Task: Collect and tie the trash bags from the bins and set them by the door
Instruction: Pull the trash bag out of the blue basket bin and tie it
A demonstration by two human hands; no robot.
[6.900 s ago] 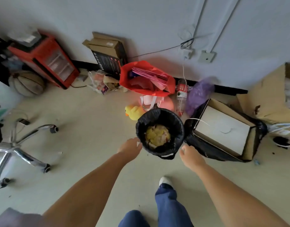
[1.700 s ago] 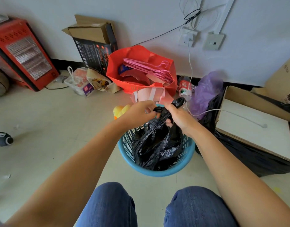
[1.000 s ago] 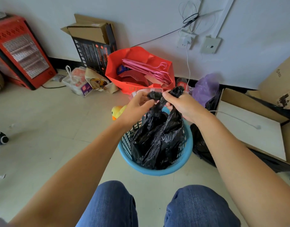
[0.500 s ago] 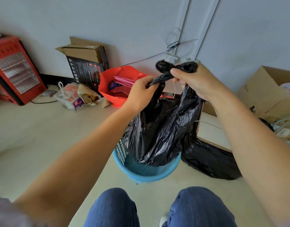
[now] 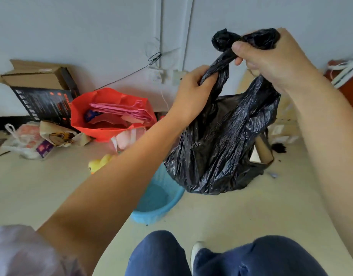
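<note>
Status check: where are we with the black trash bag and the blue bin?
Done: the black trash bag is lifted clear of the blue bin, its neck gathered. In hand: the left hand grips the twisted neck, and the right hand holds the bunched top, where a knot seems formed. Left: carrying it to the door, not in view.

Black trash bag [image 5: 221, 144] knotted at top, raised above blue bin [image 5: 157, 198].

left hand [image 5: 193, 92]: raised, fingers curled, gripping bag [image 5: 221, 140] neck | right hand [image 5: 271, 60]: higher, fist closed on bag top | both forearms extended forward
</note>
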